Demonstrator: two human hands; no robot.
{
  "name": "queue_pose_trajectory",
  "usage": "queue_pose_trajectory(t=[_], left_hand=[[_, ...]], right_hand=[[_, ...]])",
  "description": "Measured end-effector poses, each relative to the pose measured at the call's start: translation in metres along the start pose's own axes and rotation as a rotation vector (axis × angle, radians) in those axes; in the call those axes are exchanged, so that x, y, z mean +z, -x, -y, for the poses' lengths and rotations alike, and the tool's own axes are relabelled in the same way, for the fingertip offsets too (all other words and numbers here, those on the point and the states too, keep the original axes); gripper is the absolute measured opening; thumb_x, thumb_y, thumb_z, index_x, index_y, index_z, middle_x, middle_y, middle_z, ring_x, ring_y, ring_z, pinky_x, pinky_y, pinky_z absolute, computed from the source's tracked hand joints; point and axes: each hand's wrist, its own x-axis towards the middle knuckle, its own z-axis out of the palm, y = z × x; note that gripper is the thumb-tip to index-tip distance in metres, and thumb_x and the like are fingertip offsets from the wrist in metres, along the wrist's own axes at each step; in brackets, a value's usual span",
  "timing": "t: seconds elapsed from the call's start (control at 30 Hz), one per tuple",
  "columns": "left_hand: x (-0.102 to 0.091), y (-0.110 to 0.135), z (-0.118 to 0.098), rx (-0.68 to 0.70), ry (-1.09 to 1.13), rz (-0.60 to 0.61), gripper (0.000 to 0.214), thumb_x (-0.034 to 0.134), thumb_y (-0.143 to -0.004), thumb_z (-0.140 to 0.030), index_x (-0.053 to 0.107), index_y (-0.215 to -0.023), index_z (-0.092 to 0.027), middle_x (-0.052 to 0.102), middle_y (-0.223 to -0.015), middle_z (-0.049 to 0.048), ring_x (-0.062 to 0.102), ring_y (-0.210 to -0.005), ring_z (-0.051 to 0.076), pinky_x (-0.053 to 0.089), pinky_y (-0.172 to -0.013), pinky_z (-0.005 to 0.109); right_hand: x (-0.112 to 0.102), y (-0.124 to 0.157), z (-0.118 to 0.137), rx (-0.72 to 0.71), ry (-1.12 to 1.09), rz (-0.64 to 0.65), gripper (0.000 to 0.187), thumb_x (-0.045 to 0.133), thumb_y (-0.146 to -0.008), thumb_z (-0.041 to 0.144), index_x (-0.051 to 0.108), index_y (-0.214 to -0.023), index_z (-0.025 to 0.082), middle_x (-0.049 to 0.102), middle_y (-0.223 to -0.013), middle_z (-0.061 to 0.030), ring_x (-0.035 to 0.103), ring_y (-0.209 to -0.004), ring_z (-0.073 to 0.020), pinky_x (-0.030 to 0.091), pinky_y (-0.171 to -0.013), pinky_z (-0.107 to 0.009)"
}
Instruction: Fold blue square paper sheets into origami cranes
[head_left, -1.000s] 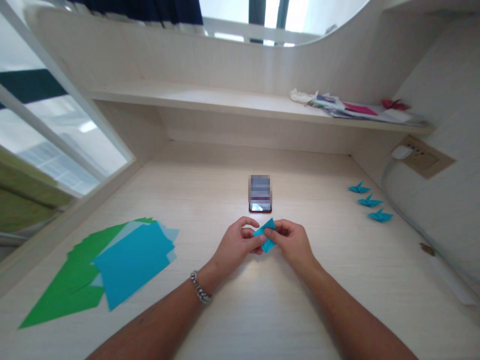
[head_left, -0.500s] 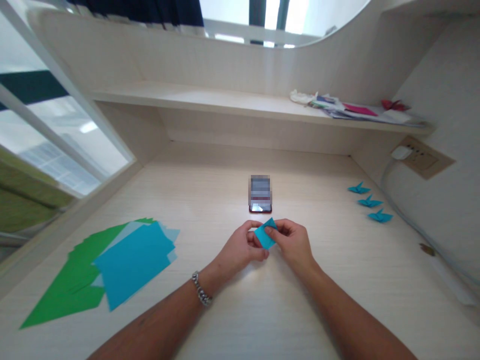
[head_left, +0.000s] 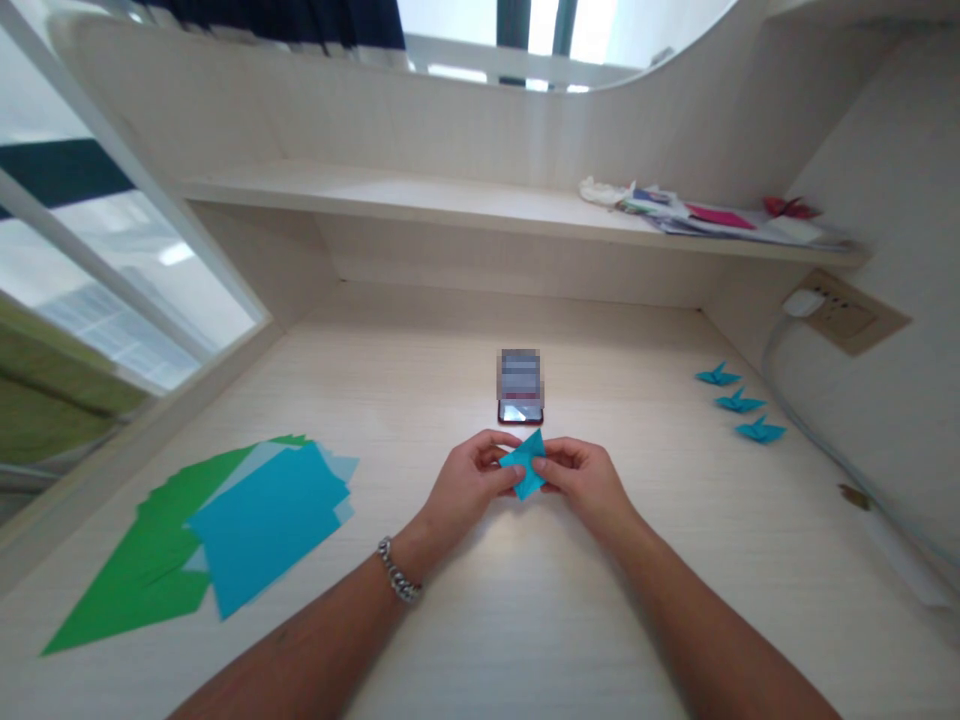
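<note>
A small folded blue paper piece (head_left: pixel 524 467) is held just above the pale wooden desk (head_left: pixel 480 620), between both hands. My left hand (head_left: pixel 466 487) pinches its left side with thumb and fingers; a metal bracelet sits on that wrist. My right hand (head_left: pixel 586 480) pinches its right side. Both hands are closed on the paper. A phone (head_left: pixel 520 389) lies flat on the desk just beyond them.
A stack of blue sheets (head_left: pixel 270 520) over green sheets (head_left: pixel 127 580) lies at the left. Three folded blue paper figures (head_left: pixel 739 403) sit in a row at the right. A shelf (head_left: pixel 420 198) with papers (head_left: pixel 697 218) runs along the back. A wall socket (head_left: pixel 844 318) is at the right.
The paper piece has been turned and refolded between my fingers, and now shows a point upward. Both hands shifted slightly toward the phone.
</note>
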Motion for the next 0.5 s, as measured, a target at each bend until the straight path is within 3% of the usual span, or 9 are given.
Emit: queue_pose_trajectory(t=[0.5], left_hand=[[-0.0059, -0.0013, -0.0003, 0.021, 0.055, 0.045, 0.014, 0.073, -0.067, -0.018, 0.065, -0.078, -0.013, 0.065, -0.070, 0.0018, 0.060, -0.063, 0.012, 0.050, -0.059, 0.025]], right_hand=[[-0.0047, 0.0009, 0.0003, 0.051, -0.008, 0.011, 0.025, 0.081, -0.056, 0.028, 0.076, -0.079, 0.019, 0.071, -0.069, -0.0042, 0.063, -0.059, -0.0149, 0.051, -0.056, -0.029]])
